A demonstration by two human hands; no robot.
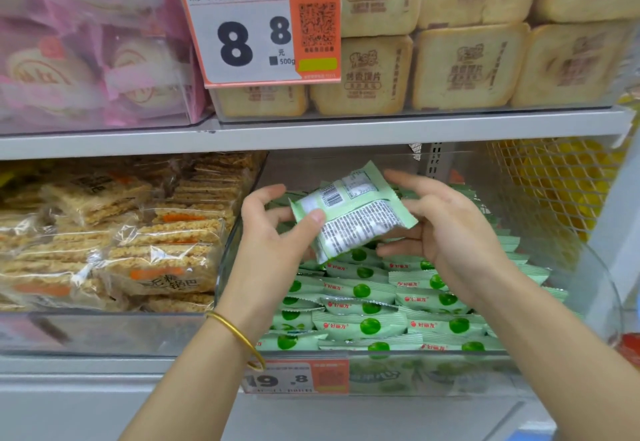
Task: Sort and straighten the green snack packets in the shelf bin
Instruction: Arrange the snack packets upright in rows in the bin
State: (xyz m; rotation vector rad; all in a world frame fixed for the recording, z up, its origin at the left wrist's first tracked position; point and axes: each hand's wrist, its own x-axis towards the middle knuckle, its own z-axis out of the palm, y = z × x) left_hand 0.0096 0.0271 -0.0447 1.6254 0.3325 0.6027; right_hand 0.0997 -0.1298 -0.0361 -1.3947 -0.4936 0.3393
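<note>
A green snack packet (349,212) is held above the clear shelf bin (588,267), tilted, with its printed back and barcode facing me. My left hand (273,232) grips its lower left edge, thumb on the back face. My right hand (446,229) holds its right side, fingers under and behind it. Below, several green packets (367,305) lie in overlapping rows in the bin, fronts up, each with a green fruit picture. A gold bangle sits on my left wrist.
A price tag reading 19.8 (294,376) hangs on the bin's front. Left of the bin lies a bin of rice-crisp packs (114,236). The shelf board (311,132) above carries beige bread-slice packs (464,66) and an 8.8 price tag (256,25). Yellow netted goods (554,181) fill the right.
</note>
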